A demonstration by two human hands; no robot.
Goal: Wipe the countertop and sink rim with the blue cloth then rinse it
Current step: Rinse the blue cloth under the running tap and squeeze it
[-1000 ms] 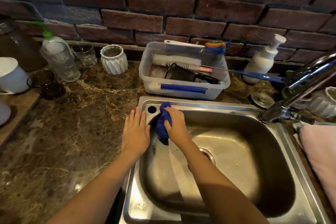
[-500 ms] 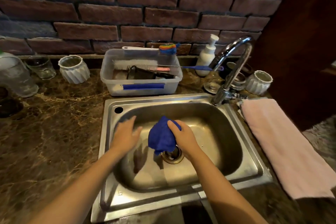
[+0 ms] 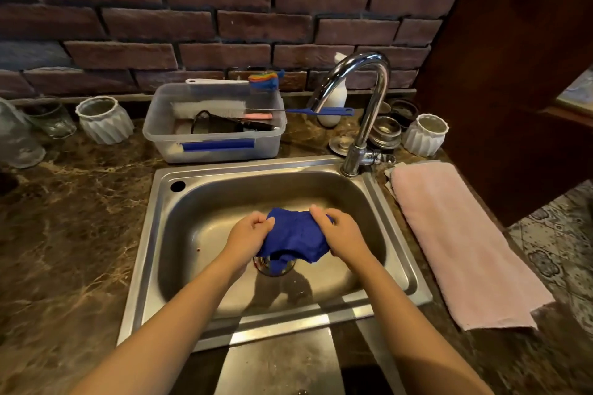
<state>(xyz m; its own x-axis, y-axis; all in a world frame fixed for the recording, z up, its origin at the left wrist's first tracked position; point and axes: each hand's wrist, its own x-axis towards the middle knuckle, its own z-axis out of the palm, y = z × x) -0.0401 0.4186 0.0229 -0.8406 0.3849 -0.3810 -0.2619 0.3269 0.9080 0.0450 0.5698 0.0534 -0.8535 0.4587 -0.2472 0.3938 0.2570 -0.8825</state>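
At frame centre, the left hand (image 3: 248, 236) and right hand (image 3: 345, 236) had fingers closed on the bunched blue cloth (image 3: 293, 239) above the stainless steel sink (image 3: 324, 165). Wiping seemed finished; no water ran from the chrome tap (image 3: 362, 125), so rinsing remained.

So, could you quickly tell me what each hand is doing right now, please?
Left hand: closed, pinching the left edge of the blue cloth over the sink.
Right hand: closed, gripping the cloth's right edge.
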